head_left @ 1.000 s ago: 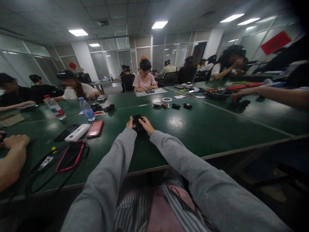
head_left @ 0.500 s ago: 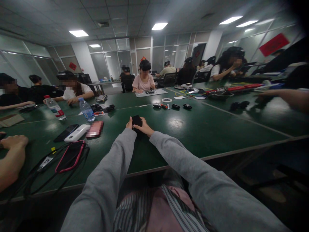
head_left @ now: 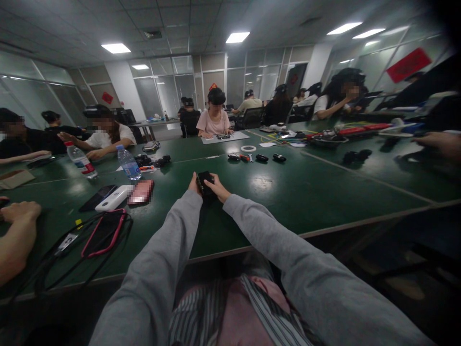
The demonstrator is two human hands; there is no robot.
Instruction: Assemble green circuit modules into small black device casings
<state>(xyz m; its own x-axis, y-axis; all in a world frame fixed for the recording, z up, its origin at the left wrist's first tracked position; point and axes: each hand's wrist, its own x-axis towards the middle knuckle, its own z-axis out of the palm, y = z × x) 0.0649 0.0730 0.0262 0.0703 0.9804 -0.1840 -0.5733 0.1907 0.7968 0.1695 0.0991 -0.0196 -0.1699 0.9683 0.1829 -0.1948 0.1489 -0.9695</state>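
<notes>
Both my arms, in grey sleeves, stretch out over the green table [head_left: 309,192]. A small black device [head_left: 204,183] sits between my hands just above the tabletop. My left hand [head_left: 194,184] grips its left side, thumb up against the edge. My right hand [head_left: 217,188] closes on its right side with fingers laid over the top. Details of the device are too small to make out.
To my left lie a dark phone [head_left: 92,198], a white case [head_left: 114,198], a red-rimmed phone with black cables [head_left: 103,231] and two water bottles [head_left: 127,163]. Small black parts and a tape roll [head_left: 248,149] lie further out. A co-worker's hand [head_left: 21,211] rests at left; other people sit around.
My hands have stayed in place while turning the black device slightly between them; my right fingers shifted over its top. A co-worker's arm at the far right has pulled back.
</notes>
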